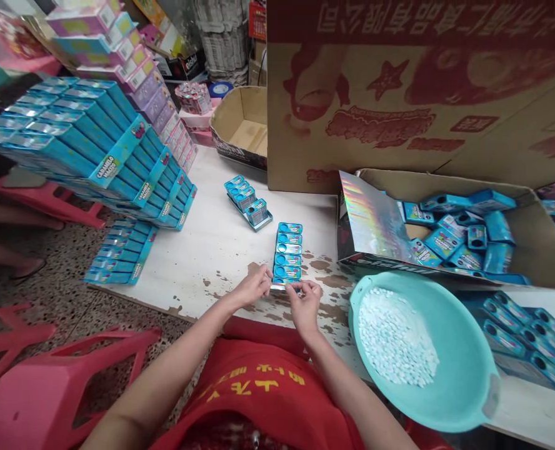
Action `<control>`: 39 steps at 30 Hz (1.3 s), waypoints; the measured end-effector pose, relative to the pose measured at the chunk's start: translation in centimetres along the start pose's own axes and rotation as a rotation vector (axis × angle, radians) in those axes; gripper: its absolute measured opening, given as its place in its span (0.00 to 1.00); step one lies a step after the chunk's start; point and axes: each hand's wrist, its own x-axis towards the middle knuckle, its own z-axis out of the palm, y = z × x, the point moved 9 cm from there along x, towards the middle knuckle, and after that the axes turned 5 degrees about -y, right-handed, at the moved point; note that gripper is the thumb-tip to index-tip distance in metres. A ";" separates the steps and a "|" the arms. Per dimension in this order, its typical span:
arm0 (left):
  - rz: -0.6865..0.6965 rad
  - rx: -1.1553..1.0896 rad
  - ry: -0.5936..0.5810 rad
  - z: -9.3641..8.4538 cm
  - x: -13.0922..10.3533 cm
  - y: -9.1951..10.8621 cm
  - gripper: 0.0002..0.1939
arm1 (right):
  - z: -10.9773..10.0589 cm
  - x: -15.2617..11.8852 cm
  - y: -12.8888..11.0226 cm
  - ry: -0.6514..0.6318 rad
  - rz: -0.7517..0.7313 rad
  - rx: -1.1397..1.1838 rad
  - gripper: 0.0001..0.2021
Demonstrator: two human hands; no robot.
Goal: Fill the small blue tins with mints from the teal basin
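Observation:
A short row of small blue candy boxes (289,249) lies on the worn white table in front of me. At its near end is one more small blue candy box (280,286), seen edge-on. My left hand (253,287) is closed, with its fingertips pinched at the left end of that box. From the right, my right hand (304,301) grips the same box between thumb and fingers. Part of the box is hidden by my fingers. Beyond the row, a display tray (269,220) holds several similar boxes, some standing up.
Stacked blue display cartons (118,162) rise at the left. A teal basin (460,387) of white pellets stands at the right, before an open carton (544,250) of loose blue boxes. A large cardboard box (315,144) stands behind. Red stools (47,400) are at lower left.

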 end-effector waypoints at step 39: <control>-0.167 0.677 -0.269 9.4 -0.2 -0.3 0.16 | -3.8 -9.4 0.3 -0.319 -0.768 -0.773 0.10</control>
